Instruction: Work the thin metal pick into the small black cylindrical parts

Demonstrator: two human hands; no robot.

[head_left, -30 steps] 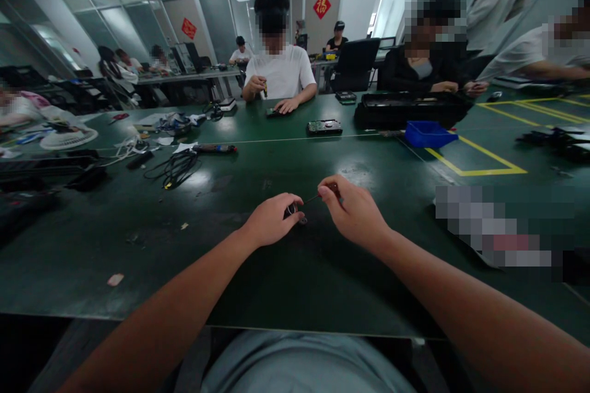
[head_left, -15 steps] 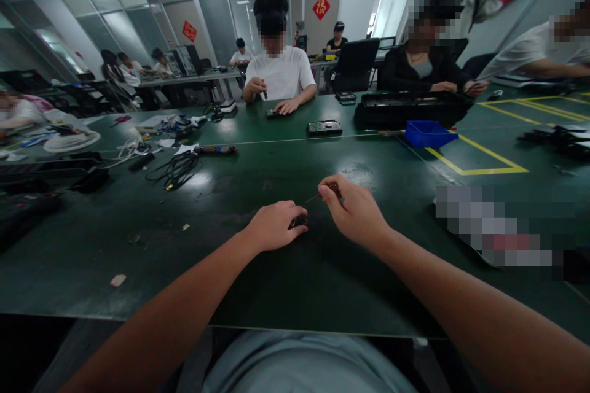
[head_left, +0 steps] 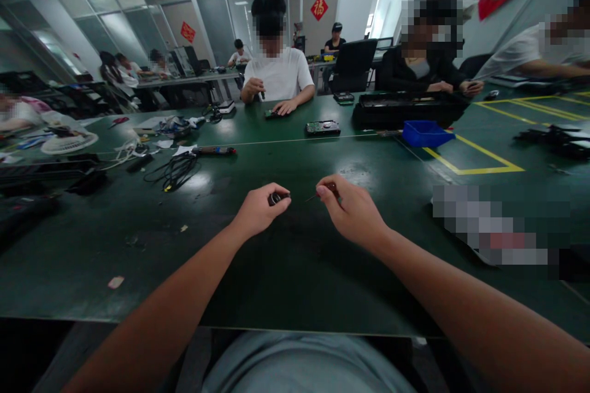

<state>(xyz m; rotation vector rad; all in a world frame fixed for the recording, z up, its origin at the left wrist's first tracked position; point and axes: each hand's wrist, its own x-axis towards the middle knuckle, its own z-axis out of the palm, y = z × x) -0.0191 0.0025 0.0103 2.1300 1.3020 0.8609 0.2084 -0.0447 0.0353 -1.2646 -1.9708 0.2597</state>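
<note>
My left hand (head_left: 260, 212) is closed around a small dark rounded object (head_left: 275, 198) with a pale curved edge; its kind cannot be made out, as the fingers cover much of it. My right hand (head_left: 353, 209) grips a screwdriver (head_left: 332, 188) by its reddish-brown handle. The thin shaft points left, toward the dark object, with a gap between the tip and my left hand. Both hands are over the middle of the green table (head_left: 295, 282).
Across the table a person (head_left: 279, 73) in white handles a small circuit board. A hard drive (head_left: 322, 128), a blue bin (head_left: 424, 134) and a long black casing (head_left: 405, 112) lie beyond my hands. Cables (head_left: 173, 171) and a pen-like tool (head_left: 214, 150) lie left. A blurred-out packet (head_left: 488, 227) lies right.
My left hand has moved up and left with the dark object, widening the gap to the screwdriver. The right hand has hardly moved.
</note>
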